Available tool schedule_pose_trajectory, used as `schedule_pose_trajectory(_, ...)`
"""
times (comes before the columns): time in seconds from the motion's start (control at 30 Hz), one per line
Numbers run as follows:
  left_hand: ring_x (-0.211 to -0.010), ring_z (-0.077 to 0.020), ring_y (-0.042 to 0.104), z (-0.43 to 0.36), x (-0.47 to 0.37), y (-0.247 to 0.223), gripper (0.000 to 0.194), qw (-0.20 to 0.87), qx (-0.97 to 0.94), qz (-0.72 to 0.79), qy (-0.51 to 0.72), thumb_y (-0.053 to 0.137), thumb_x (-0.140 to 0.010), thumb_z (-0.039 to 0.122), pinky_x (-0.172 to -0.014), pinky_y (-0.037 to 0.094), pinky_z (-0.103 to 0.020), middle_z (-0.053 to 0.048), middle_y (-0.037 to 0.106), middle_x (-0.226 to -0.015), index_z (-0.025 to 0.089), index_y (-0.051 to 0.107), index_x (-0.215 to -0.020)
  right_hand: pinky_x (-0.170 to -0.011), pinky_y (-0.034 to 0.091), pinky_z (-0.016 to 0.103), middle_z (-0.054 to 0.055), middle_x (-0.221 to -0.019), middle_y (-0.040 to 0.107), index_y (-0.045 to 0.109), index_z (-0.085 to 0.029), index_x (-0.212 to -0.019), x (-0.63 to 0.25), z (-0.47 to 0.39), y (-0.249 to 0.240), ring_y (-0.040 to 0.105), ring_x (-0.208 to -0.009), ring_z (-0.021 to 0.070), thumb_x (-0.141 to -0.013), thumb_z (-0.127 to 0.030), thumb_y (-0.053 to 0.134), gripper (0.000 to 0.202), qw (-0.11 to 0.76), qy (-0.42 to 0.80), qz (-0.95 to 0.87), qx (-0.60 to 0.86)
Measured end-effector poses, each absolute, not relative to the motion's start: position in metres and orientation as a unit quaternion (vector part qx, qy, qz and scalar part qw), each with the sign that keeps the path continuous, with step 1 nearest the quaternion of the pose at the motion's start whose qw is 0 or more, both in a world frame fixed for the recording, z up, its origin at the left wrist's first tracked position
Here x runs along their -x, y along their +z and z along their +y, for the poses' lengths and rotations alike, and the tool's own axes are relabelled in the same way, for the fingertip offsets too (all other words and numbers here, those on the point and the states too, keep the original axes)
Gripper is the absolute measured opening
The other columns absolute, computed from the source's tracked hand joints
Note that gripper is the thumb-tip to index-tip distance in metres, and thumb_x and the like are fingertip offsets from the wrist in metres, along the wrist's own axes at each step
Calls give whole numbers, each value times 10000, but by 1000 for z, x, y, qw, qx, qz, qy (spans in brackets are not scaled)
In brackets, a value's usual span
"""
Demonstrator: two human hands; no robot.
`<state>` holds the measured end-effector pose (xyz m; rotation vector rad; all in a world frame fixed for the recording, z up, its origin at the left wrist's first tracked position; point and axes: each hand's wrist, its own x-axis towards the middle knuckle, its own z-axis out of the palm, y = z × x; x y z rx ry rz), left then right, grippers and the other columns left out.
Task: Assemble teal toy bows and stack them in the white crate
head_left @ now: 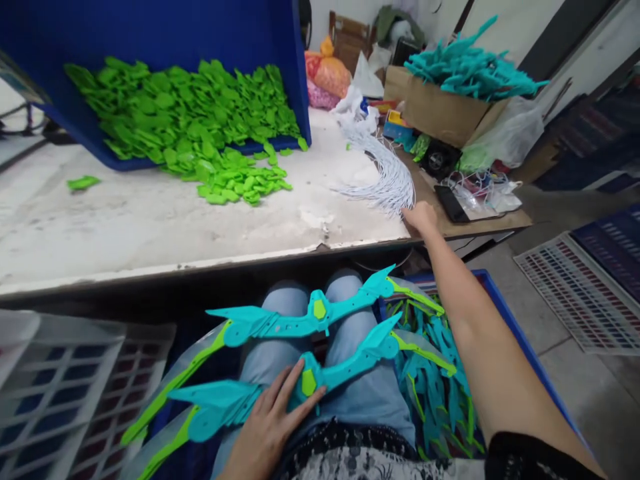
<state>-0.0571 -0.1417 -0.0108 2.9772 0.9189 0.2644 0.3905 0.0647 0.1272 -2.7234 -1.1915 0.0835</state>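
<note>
Two turquoise toy bows lie across my thighs, the far bow (295, 325) and the near bow (345, 368). Each has lime-green limb ends and a green inset at its middle. My left hand (273, 417) rests on the near bow beside its middle, fingers stretched out and thumb apart. At the table's front edge, my right arm reaches out to a bundle of white strings (385, 177). My right hand (421, 218) has its fingers closed at the near end of these strings; how many it grips is hidden.
A tilted blue bin (303, 80) spills green plastic pieces (200, 127) onto the white table (125, 227). A cardboard box (430, 103) of turquoise parts and a phone (451, 203) stand right. Beside my right leg, a blue crate (530, 373) holds more bows; white crates (75, 387) stand left.
</note>
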Motion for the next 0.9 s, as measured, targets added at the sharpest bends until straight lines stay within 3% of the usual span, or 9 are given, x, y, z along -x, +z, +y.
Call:
schedule_pose_trajectory(0.07,-1244,-275,497,-138,59,-12,709,-1,-953,289,95,464,-816,65,-884,523,-338,-4,478,-1431,509,392,-1364,-826,496,366,270,-1118,650,654,-15,-1122,-397,83,132,630,-1048,329,-757,-269,669,445,71,46,-406,910)
schedule_pose_trajectory(0.17,-1274,-282,470,-136,59,-11,720,8,-952,289,95,443,-809,42,-907,516,-359,-10,464,-1441,502,408,-1362,-717,510,307,200,-840,713,725,-23,-882,-408,92,139,680,-822,269,-623,-122,760,280,37,108,-427,897)
schedule_pose_trajectory(0.3,-1266,-297,472,-130,57,0,636,26,-955,273,113,454,-833,85,-888,536,-377,-57,451,-1444,450,460,-1353,-547,476,262,74,-532,628,700,-60,-666,-424,75,146,585,-519,156,-640,-107,764,84,21,168,-427,888)
schedule_pose_trajectory(0.4,-1256,-308,475,-121,55,11,474,63,-958,242,143,480,-870,192,-859,556,-396,-105,421,-1454,361,536,-1308,-453,416,224,6,-451,562,663,-109,-616,-435,39,146,478,-415,94,-677,-203,773,157,101,226,-402,881)
schedule_pose_trajectory(0.5,-1272,-308,458,-115,46,28,385,137,-943,238,186,496,-886,222,-912,530,-425,-116,443,-1434,291,583,-1254,-398,349,189,-8,-448,557,617,-128,-562,-439,-18,138,442,-395,65,-605,-286,827,266,219,351,-358,837)
schedule_pose_trajectory(0.6,-1148,-259,561,-118,20,48,304,282,-906,239,208,518,-894,231,-919,519,-378,-107,603,-1251,257,632,-1175,-391,326,167,0,-506,599,622,-129,-571,-427,-95,120,476,-429,60,-531,-377,848,338,292,464,-328,769)
schedule_pose_trajectory(0.7,-970,-211,639,-131,-27,58,250,520,-821,219,87,496,-911,299,-856,532,-320,-76,694,-1039,230,692,-1051,-409,359,180,1,-534,621,639,-140,-600,-400,-178,98,506,-449,75,-507,-470,833,394,365,500,-288,731)
schedule_pose_trajectory(0.8,-919,-218,653,-153,-86,45,266,718,-649,240,-74,530,-881,321,-836,528,-340,-71,711,-984,191,706,-1033,-449,428,217,5,-544,637,664,-160,-651,-367,-246,74,548,-470,106,-595,-502,783,367,454,419,-245,747)
schedule_pose_trajectory(0.9,-837,-196,663,-176,-141,17,279,827,-432,339,-124,604,-832,247,-747,534,-307,-84,704,-947,150,669,-1086,-535,509,267,7,-595,669,682,-187,-721,-341,-289,50,606,-524,141,-706,-470,718,286,514,283,-223,779)
